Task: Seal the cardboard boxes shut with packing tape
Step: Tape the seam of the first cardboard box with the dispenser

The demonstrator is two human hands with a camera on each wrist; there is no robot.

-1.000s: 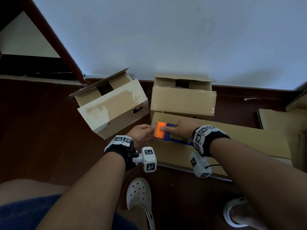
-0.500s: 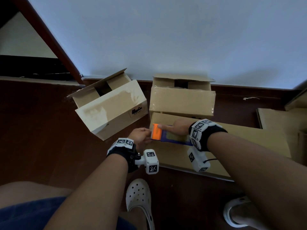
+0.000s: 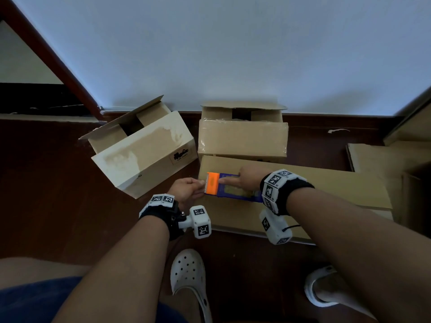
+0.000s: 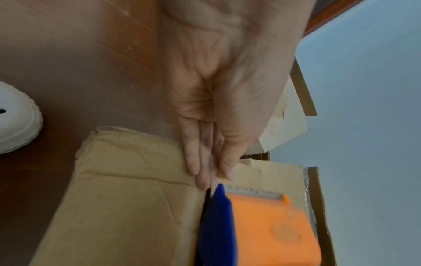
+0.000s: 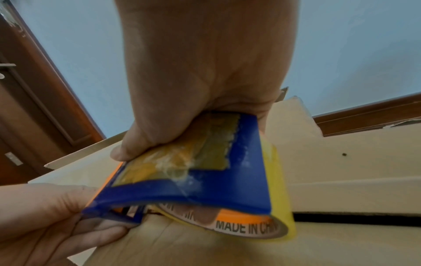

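A blue tape dispenser (image 3: 235, 190) with an orange cutter head lies on the long flat cardboard box (image 3: 314, 190), near its left end. My right hand (image 3: 247, 178) grips the dispenser from above, index finger stretched along it. In the right wrist view the dispenser (image 5: 205, 181) carries a yellow tape roll (image 5: 282, 207). My left hand (image 3: 198, 187) sits at the box's left edge, just in front of the serrated cutter. In the left wrist view the left hand (image 4: 212, 174) has straight fingers with the thumb pressed to them, seemingly pinching the clear tape end.
Two open-flapped boxes stand by the wall: a pale tilted box (image 3: 144, 155) at the left and a brown box (image 3: 242, 141) behind the flat one. More cardboard (image 3: 377, 159) lies at the right. My white clogs (image 3: 186, 273) are on the dark wood floor.
The right hand has slid the dispenser a little left, towards the box's left end. The left hand has stayed at the cutter and shifted left with it.
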